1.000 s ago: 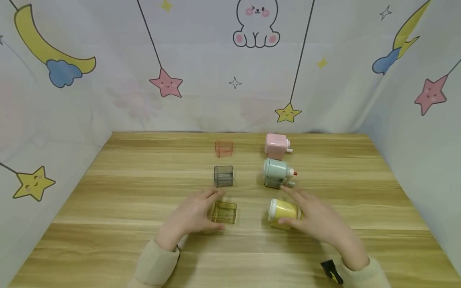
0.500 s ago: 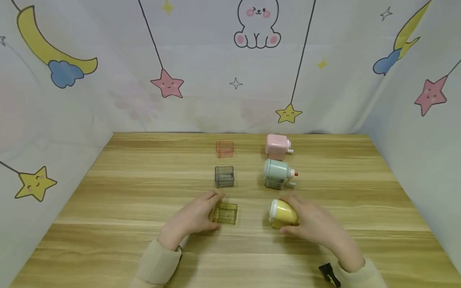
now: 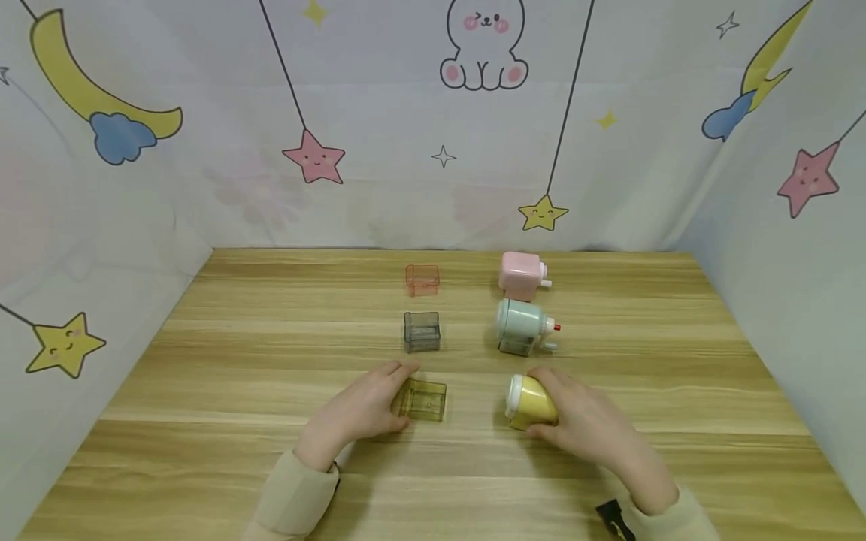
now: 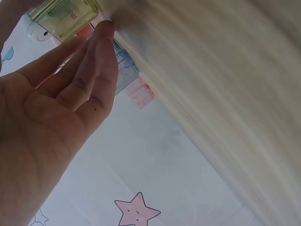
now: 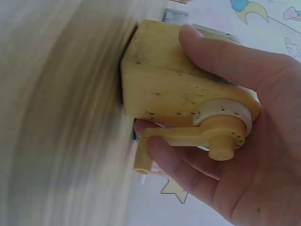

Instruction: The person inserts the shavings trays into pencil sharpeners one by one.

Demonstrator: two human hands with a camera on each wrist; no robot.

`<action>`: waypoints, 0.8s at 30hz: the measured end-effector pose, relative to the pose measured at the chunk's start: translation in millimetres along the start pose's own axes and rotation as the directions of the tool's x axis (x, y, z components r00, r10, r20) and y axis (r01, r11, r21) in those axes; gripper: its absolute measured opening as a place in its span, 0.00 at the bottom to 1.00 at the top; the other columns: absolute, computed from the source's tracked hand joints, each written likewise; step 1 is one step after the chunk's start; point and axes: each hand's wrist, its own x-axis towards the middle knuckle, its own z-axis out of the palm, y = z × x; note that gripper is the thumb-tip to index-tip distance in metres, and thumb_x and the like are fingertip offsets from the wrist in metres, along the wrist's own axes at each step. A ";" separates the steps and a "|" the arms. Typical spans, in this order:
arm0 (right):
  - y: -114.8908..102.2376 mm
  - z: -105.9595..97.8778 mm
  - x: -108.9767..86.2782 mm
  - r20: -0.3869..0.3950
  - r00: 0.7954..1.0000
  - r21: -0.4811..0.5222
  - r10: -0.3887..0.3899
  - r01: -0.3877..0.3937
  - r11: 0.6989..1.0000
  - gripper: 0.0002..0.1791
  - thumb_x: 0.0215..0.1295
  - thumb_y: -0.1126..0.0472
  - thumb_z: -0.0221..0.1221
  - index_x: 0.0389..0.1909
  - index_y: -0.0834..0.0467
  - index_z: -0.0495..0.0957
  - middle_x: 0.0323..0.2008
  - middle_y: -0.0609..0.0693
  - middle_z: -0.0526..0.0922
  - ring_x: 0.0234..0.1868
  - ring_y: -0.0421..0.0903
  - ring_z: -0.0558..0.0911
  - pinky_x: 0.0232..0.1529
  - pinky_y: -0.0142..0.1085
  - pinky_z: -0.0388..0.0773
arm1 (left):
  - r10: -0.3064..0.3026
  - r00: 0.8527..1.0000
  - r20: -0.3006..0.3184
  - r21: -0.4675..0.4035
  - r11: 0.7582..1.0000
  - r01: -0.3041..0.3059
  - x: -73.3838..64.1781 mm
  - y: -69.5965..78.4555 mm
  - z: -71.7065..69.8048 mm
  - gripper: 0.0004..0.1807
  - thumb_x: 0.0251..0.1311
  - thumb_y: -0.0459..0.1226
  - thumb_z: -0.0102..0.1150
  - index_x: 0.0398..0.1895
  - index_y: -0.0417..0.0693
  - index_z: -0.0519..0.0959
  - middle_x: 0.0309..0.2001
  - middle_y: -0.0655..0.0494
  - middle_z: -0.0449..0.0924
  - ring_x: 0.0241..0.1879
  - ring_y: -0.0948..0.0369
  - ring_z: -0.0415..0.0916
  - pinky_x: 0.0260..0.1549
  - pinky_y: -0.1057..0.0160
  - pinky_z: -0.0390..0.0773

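My right hand [image 3: 575, 413] grips a yellow crank pencil sharpener [image 5: 164, 80] from its crank end, thumb on one side and fingers curled round the other. Its white end [image 3: 514, 402] faces left in the head view. The yellow crank handle [image 5: 183, 136] lies against my fingers in the right wrist view. On the left, my left hand [image 3: 358, 406] holds the left end of a clear yellow sharpener drawer [image 3: 426, 400], thumb at the near side and fingers at the far side. In the left wrist view this drawer [image 4: 66, 19] sits between thumb and fingers.
Behind the yellow pieces stand a pale green sharpener [image 3: 519, 324] and a pink sharpener [image 3: 521, 274]. A clear grey drawer [image 3: 422, 332] and a clear pink drawer [image 3: 422, 279] form a row left of them. A printed cloth [image 3: 379, 203] walls off the wooden table [image 3: 271, 323].
My right hand has moved onto the yellow sharpener and its fingers have curled round it. The left thumb and fingers have drawn in around the yellow drawer.
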 end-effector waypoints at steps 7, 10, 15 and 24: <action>0.3 2.5 -1.3 -0.032 0.999 0.016 -0.026 0.026 1.000 0.36 0.43 0.52 0.75 0.54 0.53 0.70 0.39 0.46 0.80 0.35 0.39 0.75 0.32 0.34 0.73 | 0.057 0.998 -0.015 0.038 0.998 -0.056 0.1 -1.2 0.0 0.34 0.48 0.35 0.71 0.59 0.33 0.71 0.55 0.42 0.76 0.56 0.47 0.75 0.57 0.50 0.76; 0.5 3.3 -1.5 -0.043 0.999 0.014 -0.032 0.033 0.999 0.36 0.43 0.52 0.75 0.54 0.52 0.70 0.38 0.45 0.80 0.35 0.38 0.75 0.31 0.34 0.72 | 0.055 0.998 -0.015 0.034 0.998 -0.055 0.2 -1.4 0.0 0.33 0.48 0.36 0.71 0.58 0.32 0.72 0.53 0.42 0.77 0.54 0.47 0.76 0.56 0.51 0.76; 1.8 4.5 -1.7 -0.055 0.997 0.007 -0.046 0.047 0.999 0.36 0.44 0.52 0.75 0.54 0.53 0.70 0.39 0.45 0.80 0.35 0.38 0.76 0.33 0.34 0.73 | 0.052 0.999 -0.012 0.018 0.999 -0.051 1.9 -2.8 1.0 0.32 0.48 0.36 0.72 0.56 0.31 0.73 0.51 0.43 0.78 0.53 0.48 0.77 0.55 0.51 0.77; 4.1 6.4 -1.8 -0.063 0.997 0.013 -0.053 0.054 0.998 0.35 0.43 0.52 0.75 0.54 0.53 0.71 0.39 0.44 0.80 0.35 0.37 0.75 0.34 0.34 0.74 | 0.069 0.998 -0.013 0.008 0.998 -0.069 4.6 -2.8 1.4 0.30 0.47 0.37 0.74 0.52 0.32 0.75 0.47 0.45 0.79 0.49 0.50 0.78 0.50 0.54 0.79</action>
